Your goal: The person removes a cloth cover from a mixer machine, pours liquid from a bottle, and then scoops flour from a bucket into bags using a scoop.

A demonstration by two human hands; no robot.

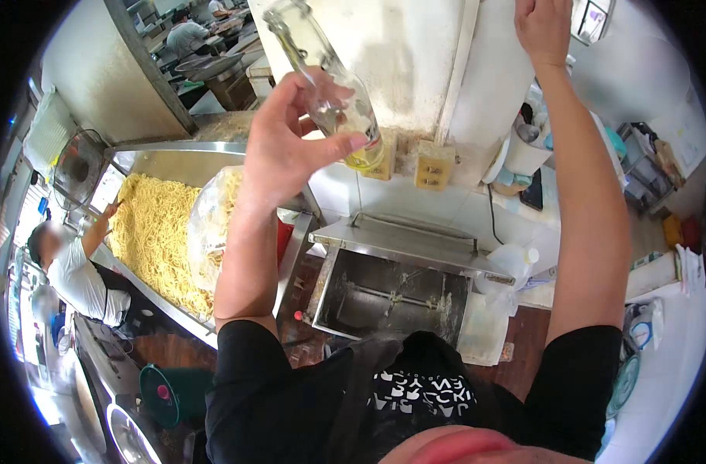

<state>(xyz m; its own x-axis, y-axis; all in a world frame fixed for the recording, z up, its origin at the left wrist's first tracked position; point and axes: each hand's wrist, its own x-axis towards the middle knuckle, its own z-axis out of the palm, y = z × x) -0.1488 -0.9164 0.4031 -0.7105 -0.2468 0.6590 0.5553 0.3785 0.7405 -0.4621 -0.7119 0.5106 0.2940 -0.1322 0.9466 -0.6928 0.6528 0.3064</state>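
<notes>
My left hand (295,135) is wrapped around a clear glass bottle (333,93) in front of the wall. The bottle tilts, its neck toward the upper left, and a little yellow liquid sits at its base. High at the top edge, my right hand (544,31) is raised near the wall. Its fingers look curled, but the frame cuts them off, so anything in them is hidden. Below my hands stands a steel machine with an open rectangular tub (395,294), which has dough-like residue on its bar and walls.
Left, a long metal-edged table holds a heap of yellow noodles (156,240) and a clear plastic bag (210,224). A co-worker (86,271) stands at its far side. A green bucket (175,394) is on the floor. Right are a phone (531,191) and a plastic jug (511,263).
</notes>
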